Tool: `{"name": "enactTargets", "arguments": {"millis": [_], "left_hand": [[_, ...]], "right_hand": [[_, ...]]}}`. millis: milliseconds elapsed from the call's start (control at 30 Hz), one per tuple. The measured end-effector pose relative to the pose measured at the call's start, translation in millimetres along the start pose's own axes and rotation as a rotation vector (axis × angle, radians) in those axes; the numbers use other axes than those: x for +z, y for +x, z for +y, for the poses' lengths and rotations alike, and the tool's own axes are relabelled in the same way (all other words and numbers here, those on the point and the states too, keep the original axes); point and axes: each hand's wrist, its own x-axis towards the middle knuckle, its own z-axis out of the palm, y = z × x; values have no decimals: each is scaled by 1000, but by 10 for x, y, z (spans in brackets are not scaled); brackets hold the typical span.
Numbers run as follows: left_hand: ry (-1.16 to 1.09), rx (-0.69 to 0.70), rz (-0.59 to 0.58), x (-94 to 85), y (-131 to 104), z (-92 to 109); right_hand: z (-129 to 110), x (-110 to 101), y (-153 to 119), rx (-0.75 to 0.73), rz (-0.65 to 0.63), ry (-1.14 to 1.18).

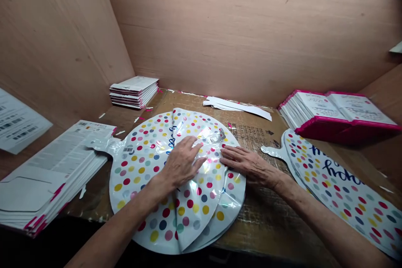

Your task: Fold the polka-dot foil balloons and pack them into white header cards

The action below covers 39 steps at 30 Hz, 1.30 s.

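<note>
A round white foil balloon (150, 201) with coloured dots lies flat on top of others at the centre, its silver tail (102, 144) pointing left. One side of the top balloon is folded over, with a crease down the middle. My left hand (184, 161) rests on the folded part near the middle, its fingers apart. My right hand (243, 161) lies on the balloons' right side, its fingers stretched out flat and close to the fold's edge.
Printed cards (59, 159) are stacked at the left, with a smaller stack (135, 90) behind. White paper strips (235, 106) lie at the back. Pink-edged folded cards (339, 111) stand at the right, near more dotted balloons (348, 201). Wooden walls (245, 29) enclose the cardboard surface (257, 234).
</note>
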Motion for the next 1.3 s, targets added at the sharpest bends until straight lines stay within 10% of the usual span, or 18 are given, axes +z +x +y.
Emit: {"name": "enactTargets", "arguments": {"millis": [233,433,600,800,967,1300], "left_hand": [[-564,-210,-73,-240,-362,-387],[-840,-665,127,-168,-215,-477],[-637,-794,216,-46,-50,-533],[-449,-821,255,-34,17,-496],[25,-468,342,-150,282,-359],[130,-467,-154,238,826,-751]], "right_hand": [[475,-441,682,318,-247,637],[720,-288,1008,959,122,814],[597,2,574,835,340,1067],[677,286,545,976,373,455],[710,360,705,1027,371,299],[510,245,686,997,338,100]]}}
